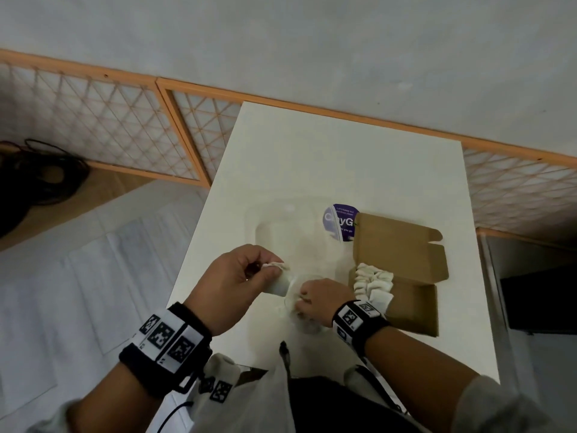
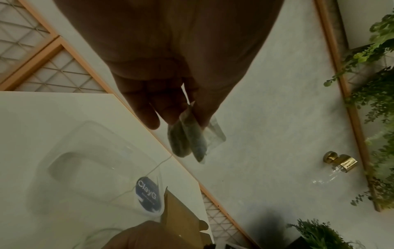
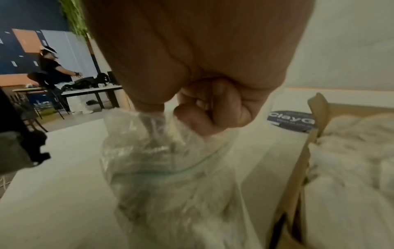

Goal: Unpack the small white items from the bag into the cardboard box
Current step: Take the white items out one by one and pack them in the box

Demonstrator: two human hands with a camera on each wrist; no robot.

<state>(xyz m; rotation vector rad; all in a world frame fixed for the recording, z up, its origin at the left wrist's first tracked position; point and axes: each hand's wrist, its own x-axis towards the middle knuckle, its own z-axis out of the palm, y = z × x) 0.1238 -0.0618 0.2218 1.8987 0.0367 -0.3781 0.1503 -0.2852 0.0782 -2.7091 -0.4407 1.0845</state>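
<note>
Both wristbanded hands work mid-unpacking: right hand point(image 1: 315, 298) grips the clear bag point(image 3: 170, 168) on the counter point(image 1: 343, 157), left hand point(image 1: 240, 276) pinches white items point(image 1: 279, 273), next carrying them into the cardboard box point(image 1: 415, 301) alongside.

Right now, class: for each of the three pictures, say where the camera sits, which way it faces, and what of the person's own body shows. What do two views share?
Head: looks down at the white table; both hands, wristbands.
Left wrist: along the left hand pinching small white items; faces wall.
Right wrist: along the right hand gripping the clear bag.
Shared: cardboard box, purple sticker.
</note>
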